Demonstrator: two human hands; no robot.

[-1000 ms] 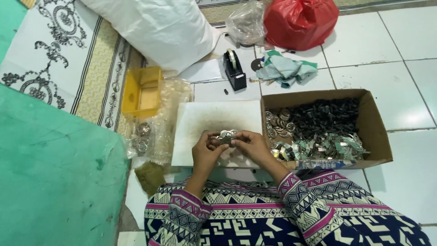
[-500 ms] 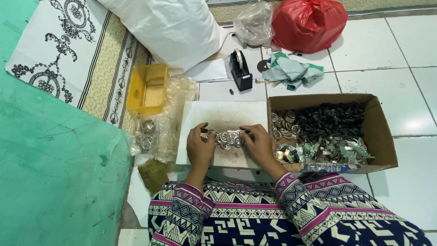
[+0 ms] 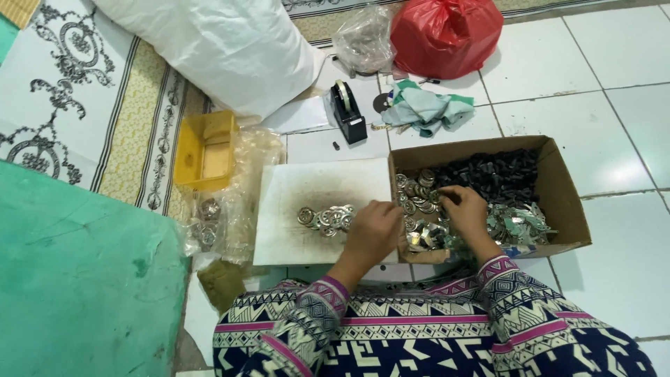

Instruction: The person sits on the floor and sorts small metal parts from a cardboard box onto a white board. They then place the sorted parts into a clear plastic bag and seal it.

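Metal rings [image 3: 326, 218] under left hand [image 3: 373, 230]; right hand [image 3: 464, 209] in cardboard box [image 3: 558, 192].

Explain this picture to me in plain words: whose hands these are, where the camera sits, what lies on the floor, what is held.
There is no machine here. A person sits on a tiled floor, and a camera on their head looks down at their own two hands. The left hand rests on a white board, touching a row of small round metal pieces. The right hand reaches into a cardboard box of similar silvery rounds and black parts; what it grips is hidden. Nearby lie a yellow tray, a black tape dispenser and a red bag.
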